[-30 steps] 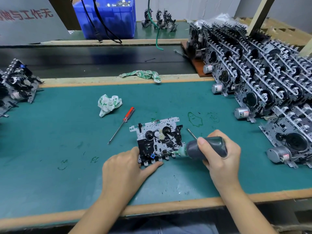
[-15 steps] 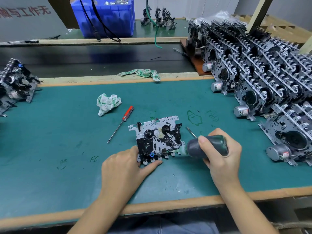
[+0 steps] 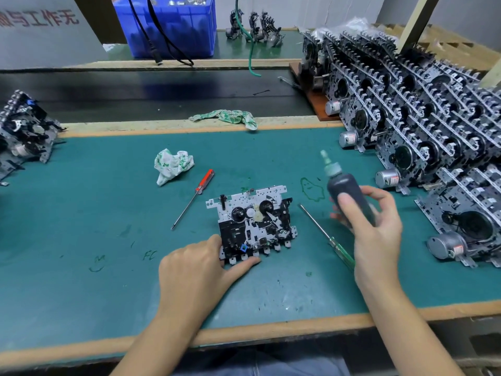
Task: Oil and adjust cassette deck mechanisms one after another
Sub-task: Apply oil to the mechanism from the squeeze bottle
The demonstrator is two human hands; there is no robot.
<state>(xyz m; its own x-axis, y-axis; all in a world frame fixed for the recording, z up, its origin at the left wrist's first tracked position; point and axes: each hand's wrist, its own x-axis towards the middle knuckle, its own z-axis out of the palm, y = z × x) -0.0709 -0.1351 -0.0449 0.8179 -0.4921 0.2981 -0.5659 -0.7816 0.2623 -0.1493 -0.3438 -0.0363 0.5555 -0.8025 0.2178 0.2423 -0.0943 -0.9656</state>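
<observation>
A cassette deck mechanism, white and black with small gears, lies flat on the green mat. My left hand rests at its near left corner, thumb along the front edge and fingers against its left side. My right hand grips a dark oil bottle lifted to the right of the mechanism, its pale green nozzle pointing up and away. A green-handled screwdriver lies on the mat between the mechanism and my right hand.
A red-handled screwdriver and a crumpled cloth lie left of the mechanism. Rows of stacked mechanisms fill the right side. More mechanisms sit at far left. A blue bin stands at the back.
My right hand has lifted the oil bottle away from the mechanism's right edge and turned its nozzle upward. The green-handled screwdriver under it is now uncovered. My left hand stays put.
</observation>
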